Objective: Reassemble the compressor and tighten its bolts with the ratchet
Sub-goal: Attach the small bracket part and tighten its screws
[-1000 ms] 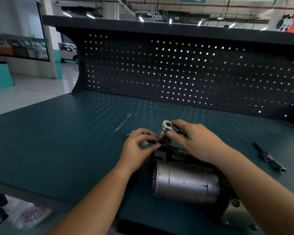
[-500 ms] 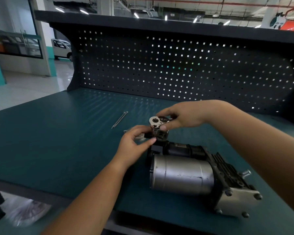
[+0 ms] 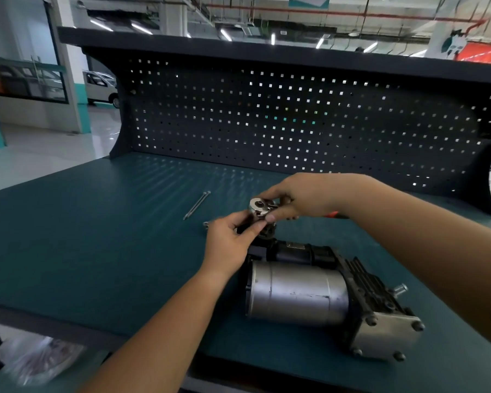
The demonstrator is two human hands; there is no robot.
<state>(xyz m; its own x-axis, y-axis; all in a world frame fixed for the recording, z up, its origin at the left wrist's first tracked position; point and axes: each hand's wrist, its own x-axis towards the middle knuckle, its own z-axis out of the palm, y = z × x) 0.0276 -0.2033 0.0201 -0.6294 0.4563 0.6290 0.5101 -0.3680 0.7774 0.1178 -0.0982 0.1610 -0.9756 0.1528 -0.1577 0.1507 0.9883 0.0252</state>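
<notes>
Near the bench's (image 3: pixel 97 251) middle, our left hand (image 3: pixel 229 240) and right hand (image 3: pixel 304 196) pinch the ratchet's (image 3: pixel 259 207) round steel head above the ribbed compressor (image 3: pixel 309 290).

No writing can be read anywhere: the small plate (image 3: pixel 294 245) on the compressor (image 3: pixel 318 290) and the hanging sign (image 3: pixel 309 0) far above it are too blurred.
</notes>
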